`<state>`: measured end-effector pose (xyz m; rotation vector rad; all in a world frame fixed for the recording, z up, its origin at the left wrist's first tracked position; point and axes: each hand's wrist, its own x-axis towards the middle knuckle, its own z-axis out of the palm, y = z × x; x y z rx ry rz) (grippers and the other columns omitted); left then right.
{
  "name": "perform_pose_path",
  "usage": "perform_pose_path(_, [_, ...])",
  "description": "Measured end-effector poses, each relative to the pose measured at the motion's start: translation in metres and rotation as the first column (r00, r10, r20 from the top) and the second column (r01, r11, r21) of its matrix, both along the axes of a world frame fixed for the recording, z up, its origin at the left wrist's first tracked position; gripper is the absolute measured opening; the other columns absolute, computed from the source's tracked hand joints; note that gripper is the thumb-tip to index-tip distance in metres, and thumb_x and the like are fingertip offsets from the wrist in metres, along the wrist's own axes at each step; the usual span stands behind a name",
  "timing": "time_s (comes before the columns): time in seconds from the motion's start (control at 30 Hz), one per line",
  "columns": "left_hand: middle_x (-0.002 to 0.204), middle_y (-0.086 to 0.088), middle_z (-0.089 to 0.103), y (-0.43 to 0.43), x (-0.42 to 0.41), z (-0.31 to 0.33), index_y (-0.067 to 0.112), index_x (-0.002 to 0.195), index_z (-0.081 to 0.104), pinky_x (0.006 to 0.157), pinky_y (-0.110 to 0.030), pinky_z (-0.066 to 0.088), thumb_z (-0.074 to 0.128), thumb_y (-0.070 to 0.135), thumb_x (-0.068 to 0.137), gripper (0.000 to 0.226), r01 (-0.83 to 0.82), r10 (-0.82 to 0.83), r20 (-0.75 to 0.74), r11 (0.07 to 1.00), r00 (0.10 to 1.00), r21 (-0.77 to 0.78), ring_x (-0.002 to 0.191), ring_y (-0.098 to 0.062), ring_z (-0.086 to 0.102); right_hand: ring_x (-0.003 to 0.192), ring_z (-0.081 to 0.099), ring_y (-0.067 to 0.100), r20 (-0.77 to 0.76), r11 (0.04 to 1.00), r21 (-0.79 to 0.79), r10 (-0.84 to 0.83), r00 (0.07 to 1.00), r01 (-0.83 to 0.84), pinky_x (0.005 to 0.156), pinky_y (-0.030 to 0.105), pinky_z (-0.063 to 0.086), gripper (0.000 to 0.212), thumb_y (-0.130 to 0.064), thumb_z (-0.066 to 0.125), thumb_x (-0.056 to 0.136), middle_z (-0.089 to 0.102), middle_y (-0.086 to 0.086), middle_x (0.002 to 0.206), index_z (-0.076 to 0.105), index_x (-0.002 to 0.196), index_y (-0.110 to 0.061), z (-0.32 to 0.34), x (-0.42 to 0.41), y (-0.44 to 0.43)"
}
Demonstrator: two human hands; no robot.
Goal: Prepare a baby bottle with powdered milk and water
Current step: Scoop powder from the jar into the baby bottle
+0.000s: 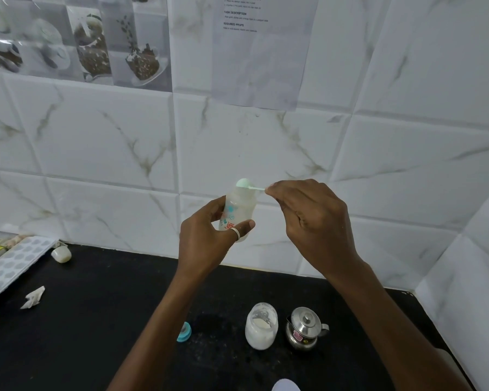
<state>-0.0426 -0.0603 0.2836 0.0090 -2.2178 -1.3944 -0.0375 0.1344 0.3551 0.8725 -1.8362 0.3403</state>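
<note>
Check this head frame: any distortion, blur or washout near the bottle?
Head view: wide-angle bending curves the wall tiles toward the edges; the pale baby bottle and green scoop nearly blend into the white wall; hands are sharp; the taped sheet's print is too small to read.

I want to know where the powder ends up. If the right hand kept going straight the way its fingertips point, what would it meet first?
The right hand points left along the pale green plastic scoop, so it would probably first meet the open mouth of the translucent printed baby bottle held by the left hand, though depth is unclear.
</note>
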Motion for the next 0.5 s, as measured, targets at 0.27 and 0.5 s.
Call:
perform_pose_path(0.27, [0.115,0.023,0.064,-0.0002,-0.0034,-0.0031,0.025,0.138,0.064,0.064,0.011,0.034,0.084,0.056,0.072,0.076,-0.024,0.024,0.012,1.000,1.000,-0.014,0.090,0.019,0.055,0.083,0.074,0.029,-0.006,1.000,-0.002,-0.014,1.000,0.014,0.074,0.037,0.057,0.019,0.009,0.069,0.087,0.079,0.012,0.099,0.077,0.102,0.000,-0.0058,0.0013,-0.0014])
perform_pose_path(0.5, [0.128,0.009,0.072,-0.0002,-0.0048,-0.0061,0.023,0.138,0.064,0.065,0.011,0.036,0.085,0.053,0.074,0.074,-0.016,0.016,0.025,1.000,1.000,-0.019,0.103,0.001,0.060,0.082,0.075,0.030,-0.024,0.999,-0.014,-0.031,0.999,0.031,0.076,0.036,0.057,0.017,0.004,0.064,0.091,0.079,0.014,0.098,0.077,0.101,0.002,-0.0070,0.0029,-0.0025])
